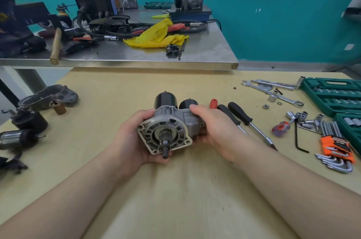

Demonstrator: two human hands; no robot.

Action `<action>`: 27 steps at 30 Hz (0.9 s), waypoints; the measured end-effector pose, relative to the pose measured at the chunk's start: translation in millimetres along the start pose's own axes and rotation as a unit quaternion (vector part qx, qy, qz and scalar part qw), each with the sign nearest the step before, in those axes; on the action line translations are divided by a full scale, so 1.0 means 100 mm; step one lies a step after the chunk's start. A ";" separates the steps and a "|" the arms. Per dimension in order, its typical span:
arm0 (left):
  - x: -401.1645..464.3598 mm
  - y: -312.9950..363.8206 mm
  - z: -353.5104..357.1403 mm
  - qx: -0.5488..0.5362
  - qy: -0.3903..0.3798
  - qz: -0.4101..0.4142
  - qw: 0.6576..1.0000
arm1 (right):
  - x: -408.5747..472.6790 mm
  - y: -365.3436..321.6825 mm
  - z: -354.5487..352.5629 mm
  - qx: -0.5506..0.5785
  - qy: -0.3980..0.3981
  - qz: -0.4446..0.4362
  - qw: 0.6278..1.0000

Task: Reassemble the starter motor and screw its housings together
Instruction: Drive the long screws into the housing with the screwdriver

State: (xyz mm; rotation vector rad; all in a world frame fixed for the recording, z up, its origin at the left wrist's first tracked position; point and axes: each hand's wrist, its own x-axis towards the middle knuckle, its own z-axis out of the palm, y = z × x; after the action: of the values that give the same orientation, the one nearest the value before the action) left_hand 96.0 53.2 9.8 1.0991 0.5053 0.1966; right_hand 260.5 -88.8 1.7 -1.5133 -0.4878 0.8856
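Note:
The starter motor (168,121) is held just above the wooden table (175,190), its silver nose housing and pinion shaft pointing toward me, its black body and solenoid pointing away. My left hand (134,137) cups the left and lower side of the nose housing, fingers curled under it. My right hand (211,125) grips the right side around the solenoid end, thumb on top. Two black-handled screwdrivers (240,114) and a red-handled one (213,103) lie just right of my right hand.
A second starter's parts lie at the left: a grey housing (48,98), a black casing (29,121) and an armature (17,139). Wrenches (273,90), loose sockets (300,117), hex keys (336,150) and green socket cases (332,94) fill the right. A cluttered steel bench (136,59) stands behind.

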 end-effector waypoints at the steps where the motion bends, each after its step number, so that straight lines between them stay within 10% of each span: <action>1: 0.01 0.00 0.00 0.008 0.001 -0.002 1.000 | 0.01 0.02 -0.01 -0.009 0.012 0.007 1.000; 13: 0.22 0.10 0.13 0.144 0.001 -0.069 0.987 | 0.01 -0.14 -0.27 -0.359 0.092 -0.010 0.929; 27: 0.37 0.21 0.26 0.406 0.158 0.008 0.900 | 0.03 -0.14 -0.35 -0.388 0.135 -0.042 0.911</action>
State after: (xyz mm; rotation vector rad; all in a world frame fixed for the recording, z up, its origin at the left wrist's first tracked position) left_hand 142.6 57.0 26.9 1.9055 0.9139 0.1807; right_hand 291.1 -107.0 12.6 -2.2777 -0.7417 0.3969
